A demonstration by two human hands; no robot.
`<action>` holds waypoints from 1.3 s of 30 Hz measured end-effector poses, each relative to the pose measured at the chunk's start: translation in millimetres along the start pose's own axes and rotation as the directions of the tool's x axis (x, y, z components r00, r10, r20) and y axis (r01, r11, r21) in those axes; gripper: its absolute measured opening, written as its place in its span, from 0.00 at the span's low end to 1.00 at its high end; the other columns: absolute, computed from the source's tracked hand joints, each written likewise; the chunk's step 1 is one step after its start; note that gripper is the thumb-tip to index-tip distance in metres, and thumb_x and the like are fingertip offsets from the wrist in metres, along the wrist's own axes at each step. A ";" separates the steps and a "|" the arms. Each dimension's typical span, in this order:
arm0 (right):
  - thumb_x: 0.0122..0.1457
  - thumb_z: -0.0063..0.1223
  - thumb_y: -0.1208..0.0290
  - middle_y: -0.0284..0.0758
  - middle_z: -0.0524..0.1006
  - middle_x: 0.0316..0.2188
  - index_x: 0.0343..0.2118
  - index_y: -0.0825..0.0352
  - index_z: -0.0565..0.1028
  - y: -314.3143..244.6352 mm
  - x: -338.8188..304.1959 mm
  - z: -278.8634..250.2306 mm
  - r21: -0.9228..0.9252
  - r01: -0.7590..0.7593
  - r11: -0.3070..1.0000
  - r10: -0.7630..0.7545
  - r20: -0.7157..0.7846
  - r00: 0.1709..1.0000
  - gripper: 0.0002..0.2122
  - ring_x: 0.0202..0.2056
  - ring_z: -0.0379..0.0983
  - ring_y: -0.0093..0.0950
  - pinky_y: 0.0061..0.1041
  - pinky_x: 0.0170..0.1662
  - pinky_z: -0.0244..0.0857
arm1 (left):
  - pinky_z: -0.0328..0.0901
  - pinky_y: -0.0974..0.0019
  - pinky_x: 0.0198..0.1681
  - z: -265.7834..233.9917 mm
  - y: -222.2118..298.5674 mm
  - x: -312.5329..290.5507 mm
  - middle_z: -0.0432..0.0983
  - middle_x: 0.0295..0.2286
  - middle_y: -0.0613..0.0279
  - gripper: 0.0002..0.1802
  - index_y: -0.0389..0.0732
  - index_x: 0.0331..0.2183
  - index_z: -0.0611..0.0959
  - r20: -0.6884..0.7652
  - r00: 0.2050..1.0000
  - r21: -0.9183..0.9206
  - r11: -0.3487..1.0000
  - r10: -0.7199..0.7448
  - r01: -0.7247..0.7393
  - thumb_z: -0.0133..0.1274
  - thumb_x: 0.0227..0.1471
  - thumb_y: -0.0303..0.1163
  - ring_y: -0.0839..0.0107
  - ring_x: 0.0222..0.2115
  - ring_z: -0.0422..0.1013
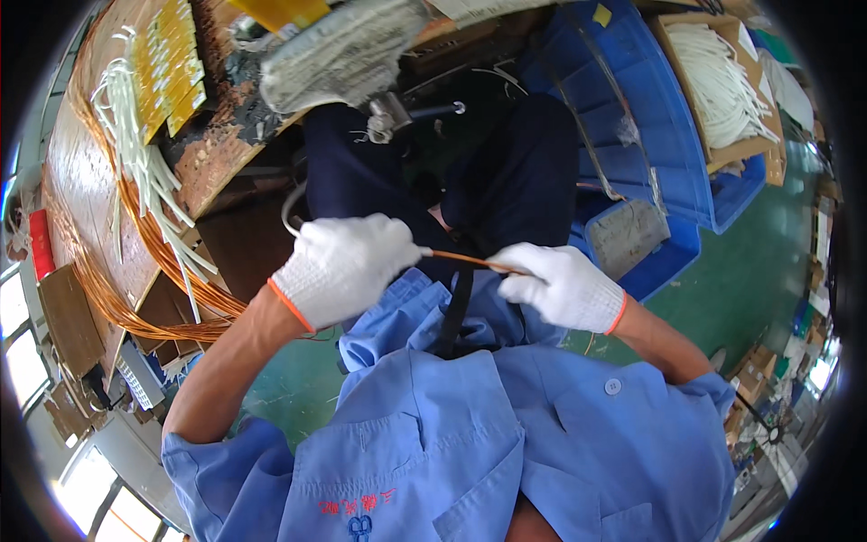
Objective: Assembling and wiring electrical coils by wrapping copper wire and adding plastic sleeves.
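Both my hands wear white knit gloves with orange cuffs and are held above my lap. My left hand (348, 264) is closed on a white sleeve tube (290, 210); the tube curves out behind the fist, and a short end shows at the thumb side. From that end a copper wire (459, 258) runs across to the right. My right hand (562, 285) pinches this wire between thumb and fingers. The stretch between the hands is nearly straight. How far the wire reaches inside the tube is hidden by my left glove.
On the wooden table (72, 167) at left lie a bundle of white tubes (135, 117), coils of copper wire (149, 237) and yellow strips (167, 68). A grey-white padded block (334, 56) juts over my knees. At right are blue crates (623, 108) and a cardboard box (673, 41) of white tubes.
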State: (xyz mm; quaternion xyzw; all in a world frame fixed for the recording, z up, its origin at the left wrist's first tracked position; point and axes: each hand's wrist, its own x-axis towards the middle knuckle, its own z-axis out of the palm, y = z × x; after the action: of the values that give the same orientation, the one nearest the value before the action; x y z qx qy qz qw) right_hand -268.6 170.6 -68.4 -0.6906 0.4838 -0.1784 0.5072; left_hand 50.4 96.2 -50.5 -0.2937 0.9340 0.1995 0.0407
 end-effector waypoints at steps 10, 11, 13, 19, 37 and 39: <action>0.71 0.60 0.67 0.37 0.85 0.27 0.48 0.68 0.85 -5.1 13.5 18.2 0.154 -0.544 0.825 0.519 0.175 0.837 0.11 0.27 0.83 0.27 0.31 0.33 0.75 | 0.63 0.52 0.14 88.1 -22.2 18.8 0.70 0.12 0.63 0.06 0.47 0.34 0.80 -0.206 0.978 0.097 0.993 -0.040 0.062 0.60 0.61 0.36 0.58 0.13 0.75; 0.71 0.61 0.66 0.36 0.84 0.25 0.47 0.68 0.86 24.5 -16.0 7.2 0.124 -0.555 0.822 0.537 0.151 0.830 0.11 0.26 0.81 0.24 0.30 0.33 0.74 | 0.63 0.52 0.14 82.5 -20.7 20.3 0.70 0.13 0.62 0.05 0.47 0.33 0.80 -0.250 0.966 0.022 0.997 -0.062 0.069 0.59 0.60 0.34 0.58 0.13 0.75; 0.71 0.61 0.67 0.35 0.83 0.22 0.45 0.68 0.87 42.4 -28.1 5.1 0.103 -0.510 0.854 0.505 0.075 0.860 0.10 0.25 0.79 0.21 0.29 0.32 0.73 | 0.65 0.50 0.15 95.4 -14.2 31.9 0.71 0.13 0.60 0.06 0.44 0.36 0.82 -0.279 0.959 -0.022 0.999 -0.044 0.039 0.59 0.60 0.35 0.55 0.14 0.76; 0.73 0.56 0.67 0.38 0.83 0.24 0.47 0.71 0.86 -6.5 38.7 35.7 0.047 -0.163 0.985 0.164 -0.008 0.986 0.12 0.23 0.80 0.27 0.28 0.31 0.73 | 0.66 0.50 0.15 106.9 -4.6 45.4 0.69 0.12 0.60 0.10 0.39 0.36 0.83 -0.319 0.945 -0.079 0.996 -0.065 0.042 0.61 0.55 0.35 0.52 0.13 0.76; 0.72 0.55 0.70 0.35 0.84 0.24 0.45 0.73 0.87 65.3 -3.8 3.8 0.090 -0.471 0.878 0.476 -0.052 0.878 0.12 0.24 0.74 0.19 0.26 0.28 0.64 | 0.73 0.50 0.22 92.1 38.0 60.8 0.80 0.25 0.55 0.10 0.40 0.31 0.90 -0.369 0.930 -0.094 0.995 0.005 -0.042 0.62 0.53 0.36 0.54 0.26 0.84; 0.72 0.54 0.71 0.34 0.83 0.24 0.45 0.74 0.86 71.4 -29.7 -5.4 0.119 -0.483 0.868 0.489 -0.034 0.871 0.12 0.21 0.71 0.17 0.22 0.24 0.61 | 0.75 0.51 0.24 73.0 58.0 70.4 0.83 0.27 0.55 0.09 0.42 0.30 0.92 -0.220 0.975 -0.127 0.990 0.024 -0.053 0.62 0.54 0.36 0.54 0.28 0.85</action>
State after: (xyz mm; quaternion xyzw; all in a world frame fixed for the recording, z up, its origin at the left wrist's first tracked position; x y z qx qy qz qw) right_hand -321.2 191.8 -121.2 -0.5126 0.6474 -0.0922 0.5565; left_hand -43.3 131.1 -110.9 -0.2979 0.9230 0.2282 -0.0853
